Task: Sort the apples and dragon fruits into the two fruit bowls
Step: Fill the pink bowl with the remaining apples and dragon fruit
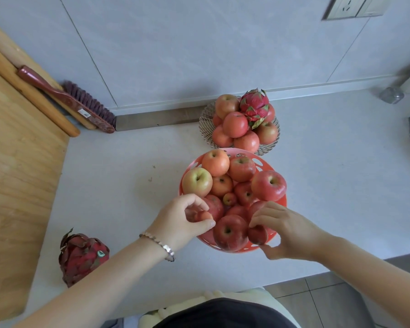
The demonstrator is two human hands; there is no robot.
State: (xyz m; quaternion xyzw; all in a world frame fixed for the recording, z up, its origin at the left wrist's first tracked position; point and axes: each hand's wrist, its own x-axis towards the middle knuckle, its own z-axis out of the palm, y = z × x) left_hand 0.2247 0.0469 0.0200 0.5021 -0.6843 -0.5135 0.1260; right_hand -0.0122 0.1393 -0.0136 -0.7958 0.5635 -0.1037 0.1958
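White counter (133, 162), grey-tiled wall behind; wooden board (17, 162) far left. Red perforated bowl (192, 165) near centre, heaped with apples only. Wire bowl (202, 125) just beyond it, holding apples with one dragon fruit (255, 106) perched on top. Second dragon fruit (82, 255) loose on the counter, near left, well apart from both bowls. Brush (81, 107) leaning at the far left wall; small label on its handle, too small to read. Wall socket top right, no legible writing.

Left hand (182, 221) at the red bowl's near-left rim, fingers curled around a small apple (202, 216). Right hand (284, 229) at the near-right rim, fingertips closed on a dark red apple (258, 234).

Judgement: apples firm, smooth, moderately heavy, prone to rolling off the heap and to bruising; best cupped round the widest part. Dragon fruit heavier, softer-skinned, scales pliable; best gripped round the body, not by the leafy tips.
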